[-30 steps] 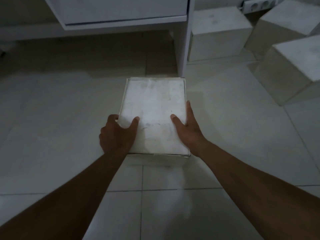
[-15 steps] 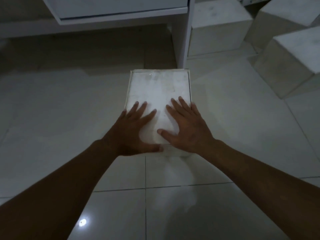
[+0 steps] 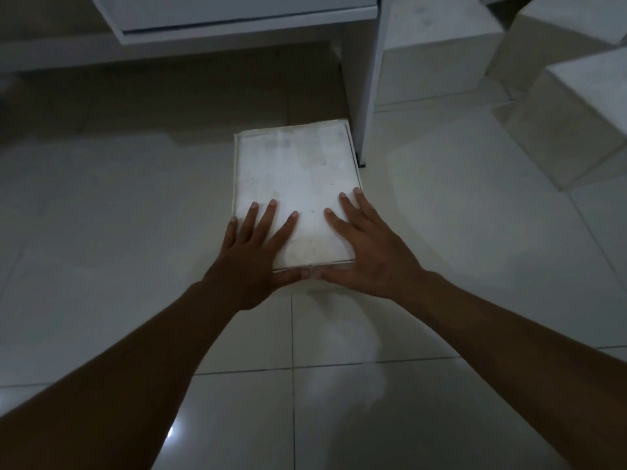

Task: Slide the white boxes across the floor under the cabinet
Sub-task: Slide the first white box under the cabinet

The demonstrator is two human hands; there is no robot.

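Tiled floor (image 3: 101, 232), pale and glossy, with dark shadow beneath the cabinet (image 3: 237, 25) at upper left. Cabinet underside raised clear of the floor, white, carried at its right end by an upright panel (image 3: 368, 96).

Left hand (image 3: 252, 256): flat, palm down, fingers spread. Fingers (image 3: 268, 218) laid on the near left part of the white box (image 3: 295, 171) top; thumb stretched along the near edge of the box, tip almost meeting the opposite thumb. No clench, no wrap around the box; contact by pressing only.

White box: flat and rectangular, lying on the floor at centre, long side pointing away from the person. Far end at the edge of the shadow below the cabinet. Far right corner just beside the foot of the upright panel; touching or not cannot be told. Top face scuffed, with a thin raised rim.

Right hand (image 3: 373, 256): same posture, open and flat, fingers on the near right part of the box top, outermost finger along the right edge. Thumb lying along the near edge. Pressing, not gripping.

Right of the upright panel: three further white boxes on the floor. One (image 3: 437, 49) close beside the panel, a second (image 3: 556, 25) behind it at the top right corner, a third (image 3: 583, 110) nearer and tilted at an angle, cut by the frame edge. All three well apart from the hands.
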